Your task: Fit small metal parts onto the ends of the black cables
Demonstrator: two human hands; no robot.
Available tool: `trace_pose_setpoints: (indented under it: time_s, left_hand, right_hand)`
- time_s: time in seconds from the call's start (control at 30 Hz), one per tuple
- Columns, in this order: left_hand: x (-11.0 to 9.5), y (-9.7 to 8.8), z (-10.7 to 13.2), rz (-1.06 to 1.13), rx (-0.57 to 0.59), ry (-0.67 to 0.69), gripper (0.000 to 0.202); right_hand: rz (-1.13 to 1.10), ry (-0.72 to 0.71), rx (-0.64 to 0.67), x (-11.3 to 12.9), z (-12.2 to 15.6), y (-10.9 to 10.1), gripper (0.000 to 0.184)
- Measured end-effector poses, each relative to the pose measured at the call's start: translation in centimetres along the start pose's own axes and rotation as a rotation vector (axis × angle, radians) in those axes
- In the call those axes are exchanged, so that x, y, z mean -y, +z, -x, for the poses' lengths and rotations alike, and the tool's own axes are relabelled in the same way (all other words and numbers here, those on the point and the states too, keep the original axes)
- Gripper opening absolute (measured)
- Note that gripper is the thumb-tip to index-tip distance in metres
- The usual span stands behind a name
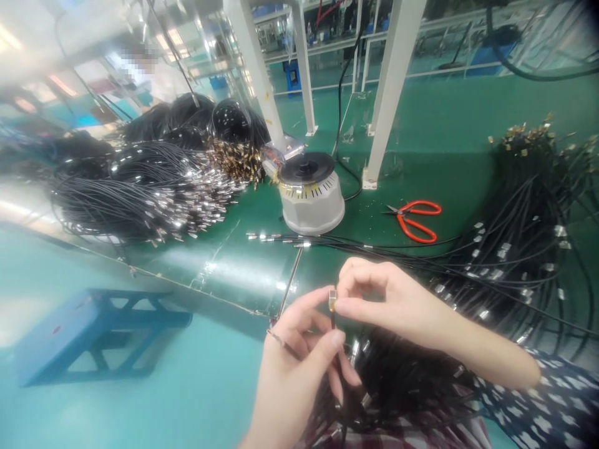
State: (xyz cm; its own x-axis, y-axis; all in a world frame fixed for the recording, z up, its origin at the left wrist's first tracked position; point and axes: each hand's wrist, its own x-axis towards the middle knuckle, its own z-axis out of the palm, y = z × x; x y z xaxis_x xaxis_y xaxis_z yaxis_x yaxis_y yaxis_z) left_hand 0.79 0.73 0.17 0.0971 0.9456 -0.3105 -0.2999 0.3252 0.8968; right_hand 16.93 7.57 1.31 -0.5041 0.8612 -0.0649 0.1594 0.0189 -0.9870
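Note:
My left hand (299, 358) is closed around a thin black cable (332, 321), held upright between thumb and fingers. At the cable's top is a small shiny metal connector (332, 298) with a gold-coloured lower part. From the right, my right hand (384, 299) pinches the connector's side with thumb and forefinger. Both hands are above the near edge of the green table (253, 274). Below them, a dark bundle of similar cables (402, 380) lies across my lap, partly hidden by my right forearm.
A white round device (312, 209) with a black disc on top stands ahead. Red-handled scissors (416, 219) lie to its right. Cable heaps (121, 193) fill the left, and more cables (510, 206) the right. A blue stool (103, 333) stands on the floor. A person is at back left.

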Motion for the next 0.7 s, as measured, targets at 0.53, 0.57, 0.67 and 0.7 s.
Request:
trace_pose_setpoints:
  time_s: [0.53,0.57,0.67,0.7]
  left_hand:
    - [-0.5,0.8,-1.1,0.045,-0.083,0.076,0.01]
    - [-0.5,0.7,-1.1,0.048,-0.076,0.065,0.01]
    - [-0.6,0.2,-1.0,0.035,-0.043,0.031,0.014]
    - [-0.6,0.0,-1.1,0.02,-0.029,0.016,0.017]
  right_hand:
    - [0.025,-0.032,0.003,0.1,0.2,0.5,0.021]
    - [0.02,-0.028,0.012,0.1,0.2,0.5,0.021]
    - [0.01,-0.025,0.014,0.1,0.2,0.3,0.021]
    - [0.008,-0.025,0.012,0.0,0.2,0.3,0.021]
